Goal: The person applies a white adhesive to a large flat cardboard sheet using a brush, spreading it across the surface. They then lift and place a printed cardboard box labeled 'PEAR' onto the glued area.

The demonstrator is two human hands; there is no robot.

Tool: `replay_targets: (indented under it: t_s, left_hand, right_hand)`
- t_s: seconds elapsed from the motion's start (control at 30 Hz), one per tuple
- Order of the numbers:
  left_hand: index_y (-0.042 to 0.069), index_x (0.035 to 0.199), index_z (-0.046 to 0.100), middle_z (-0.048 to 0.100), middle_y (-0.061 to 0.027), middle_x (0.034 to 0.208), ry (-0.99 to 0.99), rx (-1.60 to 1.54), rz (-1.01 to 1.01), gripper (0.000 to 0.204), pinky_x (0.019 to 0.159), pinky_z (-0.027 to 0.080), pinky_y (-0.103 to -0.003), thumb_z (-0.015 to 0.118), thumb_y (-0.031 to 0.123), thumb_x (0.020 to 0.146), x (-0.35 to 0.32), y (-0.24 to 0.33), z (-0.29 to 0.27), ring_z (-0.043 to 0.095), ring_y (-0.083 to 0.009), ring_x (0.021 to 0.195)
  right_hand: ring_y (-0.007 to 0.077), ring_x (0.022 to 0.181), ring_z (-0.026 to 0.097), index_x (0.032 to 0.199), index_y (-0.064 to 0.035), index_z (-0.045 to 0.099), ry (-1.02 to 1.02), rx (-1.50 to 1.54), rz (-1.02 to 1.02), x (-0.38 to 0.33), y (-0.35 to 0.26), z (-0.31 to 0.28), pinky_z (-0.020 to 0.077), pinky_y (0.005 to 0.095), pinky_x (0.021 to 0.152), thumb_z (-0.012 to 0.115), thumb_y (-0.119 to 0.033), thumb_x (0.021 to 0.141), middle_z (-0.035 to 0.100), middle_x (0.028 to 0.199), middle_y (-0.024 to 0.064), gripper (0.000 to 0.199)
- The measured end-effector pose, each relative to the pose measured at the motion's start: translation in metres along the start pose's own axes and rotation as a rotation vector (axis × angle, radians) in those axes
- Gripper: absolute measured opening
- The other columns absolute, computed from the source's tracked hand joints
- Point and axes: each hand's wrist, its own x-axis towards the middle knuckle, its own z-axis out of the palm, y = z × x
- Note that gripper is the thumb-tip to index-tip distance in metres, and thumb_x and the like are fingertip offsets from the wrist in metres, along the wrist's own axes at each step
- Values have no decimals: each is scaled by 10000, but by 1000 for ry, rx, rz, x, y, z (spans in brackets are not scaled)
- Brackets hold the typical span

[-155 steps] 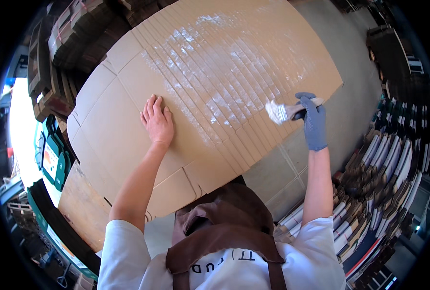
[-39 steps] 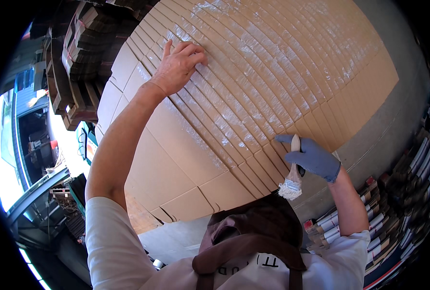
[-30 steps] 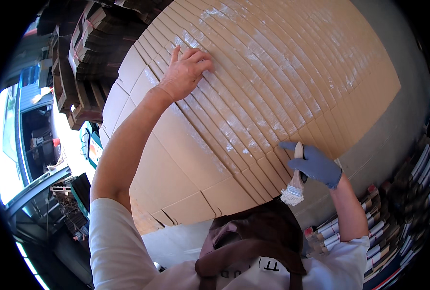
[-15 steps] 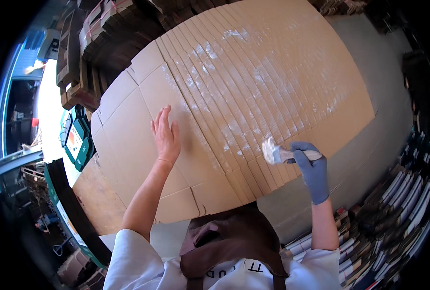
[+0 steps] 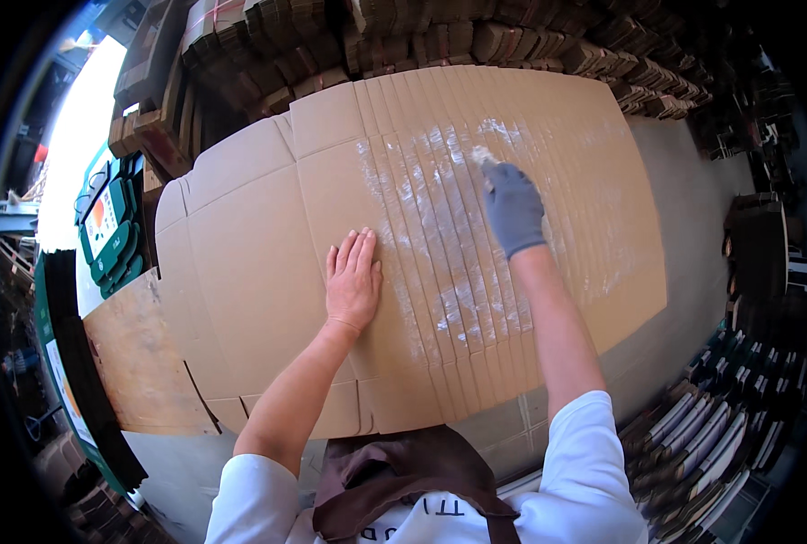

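Note:
Several overlapping cardboard sheets (image 5: 240, 263) lie fanned in narrow, staggered strips in front of me. White, wet-looking smears run across the strips in the middle. In my gloved right hand (image 5: 514, 210) is a brush (image 5: 486, 159), its pale bristles against the smeared strips toward the far side. The grey glove hides most of the brush's handle. My bare left hand (image 5: 352, 279) rests flat on the cardboard left of the smears, fingers stretched out and holding nothing.
Bundled brown cardboard stacks (image 5: 394, 32) line the far side beside a wooden pallet (image 5: 163, 118). Green printed pieces (image 5: 113, 227) sit at left, near a plywood board (image 5: 140, 363). Rows of stacked flat pieces (image 5: 693, 435) stand at the lower right, past the grey floor (image 5: 684, 190).
My right hand has carried the brush away from the near edge to the far part of the strips. My left hand has come down flat onto the cardboard. The view has shifted.

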Motion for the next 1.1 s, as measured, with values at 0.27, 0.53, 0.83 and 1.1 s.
replay_targets:
  t_s: [0.27,0.53,0.83,1.1]
  left_hand:
    - [111,1438,412,449,-41,1472,-24,-46,-23,534,1162,241,-478,553,191,929,0,1,2,361,-233,1394]
    - [88,1454,389,443,-63,1479,-39,-78,-22,552,1177,201,-471,542,180,932,6,0,2,340,-252,1409]
    - [90,1445,407,444,-49,1482,-20,-15,-16,545,1170,211,-471,546,202,930,3,-2,5,352,-242,1403]
    - [67,1444,399,442,-65,1484,-30,-45,-12,548,1172,210,-468,542,174,926,5,1,3,354,-254,1404]
  right_hand:
    - [297,1023,630,1133,-129,637,-180,-65,146,52,24,17,530,424,864,667,-99,794,637,1121,101,342]
    - [310,933,630,1068,-108,616,-135,-120,60,70,21,28,533,435,791,632,-133,809,617,1003,118,261]
    - [301,844,648,987,-92,621,-105,-261,49,77,26,34,531,425,700,568,-140,848,630,945,144,156]
    - [323,906,644,1081,-72,621,-215,-318,274,75,78,20,530,443,787,546,-136,883,635,1033,150,221]
